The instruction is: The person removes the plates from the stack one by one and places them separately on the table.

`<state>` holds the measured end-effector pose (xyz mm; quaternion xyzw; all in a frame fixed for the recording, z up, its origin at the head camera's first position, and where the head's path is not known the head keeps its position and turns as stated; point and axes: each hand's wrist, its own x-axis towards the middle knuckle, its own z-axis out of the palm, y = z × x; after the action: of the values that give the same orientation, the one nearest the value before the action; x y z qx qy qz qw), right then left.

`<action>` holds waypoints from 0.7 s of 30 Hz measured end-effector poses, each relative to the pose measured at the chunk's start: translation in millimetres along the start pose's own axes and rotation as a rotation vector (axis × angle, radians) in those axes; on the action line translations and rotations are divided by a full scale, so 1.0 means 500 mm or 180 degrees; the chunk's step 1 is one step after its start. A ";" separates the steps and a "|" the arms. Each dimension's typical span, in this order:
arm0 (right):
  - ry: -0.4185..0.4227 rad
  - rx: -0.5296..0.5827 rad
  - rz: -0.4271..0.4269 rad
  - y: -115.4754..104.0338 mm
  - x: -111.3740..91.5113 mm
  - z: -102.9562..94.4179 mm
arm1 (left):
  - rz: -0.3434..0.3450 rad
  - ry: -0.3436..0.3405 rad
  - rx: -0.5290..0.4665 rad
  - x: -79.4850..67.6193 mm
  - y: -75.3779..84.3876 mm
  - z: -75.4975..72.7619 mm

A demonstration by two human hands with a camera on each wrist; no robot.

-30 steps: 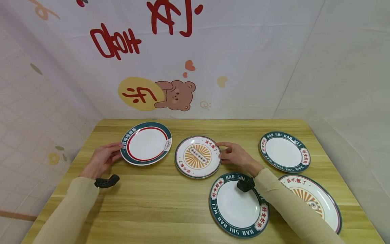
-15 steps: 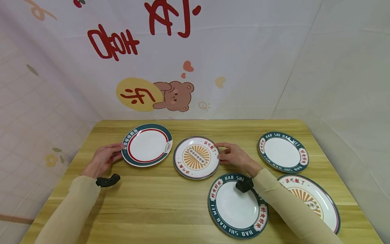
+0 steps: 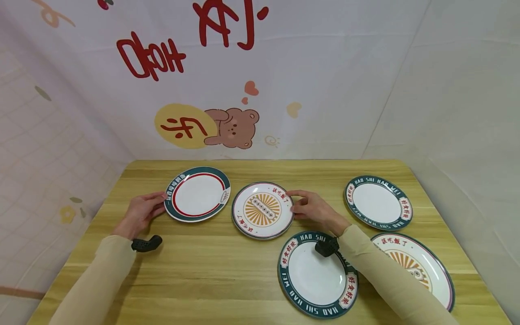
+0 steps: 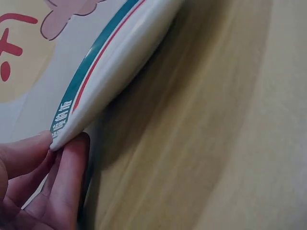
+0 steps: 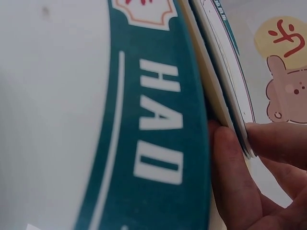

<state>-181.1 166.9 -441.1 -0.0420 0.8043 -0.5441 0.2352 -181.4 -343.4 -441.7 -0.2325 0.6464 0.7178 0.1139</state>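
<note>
My left hand (image 3: 140,214) pinches the left edge of a white plate (image 3: 197,195) with a dark green rim and a red ring. In the left wrist view the thumb lies on top of the plate's rim (image 4: 124,60) and fingers sit beneath; the edge is tilted up off the table. My right hand (image 3: 314,208) pinches the right edge of a smaller white plate (image 3: 262,211) with an orange sunburst. Its thumb (image 5: 278,141) is on the upper face in the right wrist view, fingers under the edge. The two plates sit side by side, slightly apart.
A green-rimmed plate (image 3: 317,271) lies under my right wrist. Another green-rimmed plate (image 3: 375,203) is at the back right. A larger sunburst plate (image 3: 436,275) is partly hidden by my right sleeve. The wooden table (image 3: 195,271) ends at a printed wall cloth (image 3: 325,90).
My left hand and the red-ringed plate have shifted slightly right and toward me. My right hand and its sunburst plate stay in nearly the same spot.
</note>
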 end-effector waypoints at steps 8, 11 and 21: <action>-0.0017 -0.0043 -0.0002 0.000 0.000 -0.003 | 0.0332 0.0126 0.0631 -0.023 0.001 0.015; -0.0006 -0.0020 0.0012 0.000 0.000 -0.004 | 0.0631 0.0279 0.1057 -0.043 0.003 0.026; -0.0034 -0.0020 0.0002 -0.002 -0.004 -0.002 | 0.1822 0.0981 0.2031 -0.127 -0.015 0.107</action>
<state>-180.1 168.0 -439.0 -0.0455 0.8048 -0.5412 0.2395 -132.7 -281.2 -414.6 -0.1019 0.8829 0.4423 -0.1207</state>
